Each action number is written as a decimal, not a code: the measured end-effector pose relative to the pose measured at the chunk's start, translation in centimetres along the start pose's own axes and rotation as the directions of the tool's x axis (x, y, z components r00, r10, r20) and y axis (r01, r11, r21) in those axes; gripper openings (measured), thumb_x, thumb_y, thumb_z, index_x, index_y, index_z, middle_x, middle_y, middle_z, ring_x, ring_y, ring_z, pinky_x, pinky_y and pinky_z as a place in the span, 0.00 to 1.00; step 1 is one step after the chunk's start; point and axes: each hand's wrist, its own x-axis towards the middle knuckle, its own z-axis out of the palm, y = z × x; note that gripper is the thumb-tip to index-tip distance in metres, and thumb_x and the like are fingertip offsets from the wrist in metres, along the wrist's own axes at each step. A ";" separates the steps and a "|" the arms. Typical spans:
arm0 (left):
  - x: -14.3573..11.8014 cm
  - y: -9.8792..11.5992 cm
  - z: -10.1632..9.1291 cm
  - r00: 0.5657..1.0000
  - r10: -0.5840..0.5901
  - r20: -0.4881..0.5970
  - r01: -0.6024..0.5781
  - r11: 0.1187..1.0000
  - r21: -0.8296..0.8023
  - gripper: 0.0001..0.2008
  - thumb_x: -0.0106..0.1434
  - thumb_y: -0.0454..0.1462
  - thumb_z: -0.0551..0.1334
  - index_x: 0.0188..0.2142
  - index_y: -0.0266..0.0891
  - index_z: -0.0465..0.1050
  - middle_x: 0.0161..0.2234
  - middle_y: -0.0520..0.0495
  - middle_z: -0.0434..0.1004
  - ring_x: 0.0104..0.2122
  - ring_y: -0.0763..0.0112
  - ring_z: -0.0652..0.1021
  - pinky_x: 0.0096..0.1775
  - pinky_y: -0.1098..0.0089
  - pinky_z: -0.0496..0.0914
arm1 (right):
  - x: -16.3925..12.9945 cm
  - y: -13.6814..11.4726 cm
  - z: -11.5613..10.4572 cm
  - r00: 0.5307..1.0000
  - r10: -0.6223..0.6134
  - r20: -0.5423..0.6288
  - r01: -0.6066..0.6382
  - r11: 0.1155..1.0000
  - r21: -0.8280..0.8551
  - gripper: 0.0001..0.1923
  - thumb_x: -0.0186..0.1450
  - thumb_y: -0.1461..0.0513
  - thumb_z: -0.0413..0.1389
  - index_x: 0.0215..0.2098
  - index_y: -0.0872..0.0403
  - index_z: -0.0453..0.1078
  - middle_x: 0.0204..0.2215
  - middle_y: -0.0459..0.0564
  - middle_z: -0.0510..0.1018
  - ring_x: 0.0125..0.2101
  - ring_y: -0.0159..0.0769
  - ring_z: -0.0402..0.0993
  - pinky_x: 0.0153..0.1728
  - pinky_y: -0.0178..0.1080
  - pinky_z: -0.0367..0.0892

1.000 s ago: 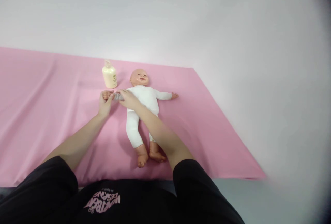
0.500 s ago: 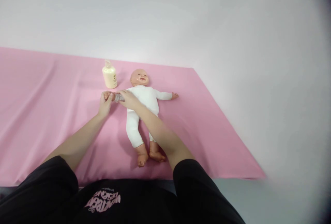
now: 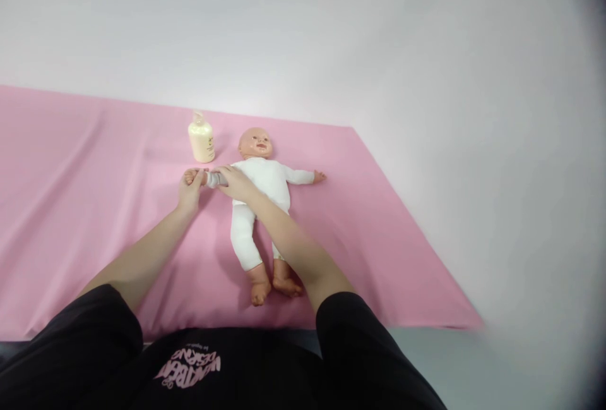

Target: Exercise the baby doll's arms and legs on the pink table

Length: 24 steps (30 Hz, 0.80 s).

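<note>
A baby doll (image 3: 262, 176) with a white cloth body lies on its back, head away from me and bare feet toward me. My left hand (image 3: 190, 190) is closed around the doll's hand and wrist on the left side. Around the sleeve of that same arm, between elbow and shoulder, my right hand (image 3: 237, 182) is wrapped, with its fingertips hidden behind the arm. The doll's other arm stretches out to the right. Just beyond my left hand stands a cream-coloured pump bottle (image 3: 202, 141), upright, near the doll's head.
A pink sheet (image 3: 364, 252) covers the table under the doll, with soft creases on its left part. Its far edge meets a pale wall or floor (image 3: 303, 31). The right edge of the sheet slants toward the near right corner.
My left hand has shifted very slightly left along the doll's hand. The right hand stays in place on the doll's arm. The view has tilted a little.
</note>
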 end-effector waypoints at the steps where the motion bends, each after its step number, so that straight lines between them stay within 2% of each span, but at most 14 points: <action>1: 0.1 0.0 -0.1 1.000 0.010 -0.014 -0.010 1.000 0.002 0.17 0.57 0.47 0.73 0.36 0.40 0.72 0.41 0.45 0.82 0.40 0.67 0.82 0.47 0.64 0.76 | 0.0 0.0 0.0 1.000 -0.002 0.000 0.002 1.000 0.001 0.22 0.66 0.67 0.60 0.58 0.55 0.70 0.54 0.56 0.77 0.54 0.46 0.74 0.60 0.48 0.66; 9: 1.1 -0.4 -0.7 0.992 0.085 -0.091 -0.080 0.995 0.056 0.15 0.54 0.40 0.73 0.36 0.41 0.69 0.35 0.50 0.75 0.37 0.70 0.79 0.39 0.70 0.74 | 0.1 -0.1 0.2 1.000 -0.004 0.030 0.005 1.000 -0.030 0.17 0.66 0.67 0.62 0.54 0.55 0.74 0.51 0.55 0.77 0.52 0.44 0.74 0.59 0.47 0.66; 17: 2.0 -0.5 -1.2 0.984 0.050 -0.169 -0.047 0.999 0.023 0.15 0.50 0.31 0.71 0.37 0.41 0.71 0.34 0.51 0.76 0.34 0.72 0.77 0.39 0.72 0.72 | 0.0 0.6 0.7 0.999 -0.026 0.028 0.028 0.998 -0.054 0.15 0.67 0.67 0.62 0.52 0.54 0.75 0.50 0.53 0.77 0.51 0.42 0.73 0.59 0.45 0.65; 20: 2.5 -0.5 -1.4 0.978 0.031 -0.208 -0.032 0.999 -0.002 0.13 0.53 0.29 0.70 0.36 0.42 0.71 0.34 0.53 0.76 0.34 0.73 0.78 0.40 0.71 0.72 | 0.0 0.7 0.8 0.999 -0.026 0.024 0.028 0.997 -0.072 0.15 0.67 0.67 0.62 0.52 0.54 0.75 0.50 0.53 0.76 0.52 0.43 0.72 0.60 0.46 0.64; 24: 3.2 -0.7 -1.6 0.970 -0.052 -0.236 0.033 0.996 -0.083 0.08 0.59 0.31 0.67 0.35 0.42 0.70 0.33 0.52 0.76 0.32 0.72 0.79 0.40 0.69 0.72 | 0.0 0.7 0.7 0.999 -0.023 0.027 0.025 0.997 -0.074 0.14 0.66 0.67 0.62 0.51 0.54 0.75 0.50 0.54 0.76 0.52 0.43 0.71 0.61 0.47 0.63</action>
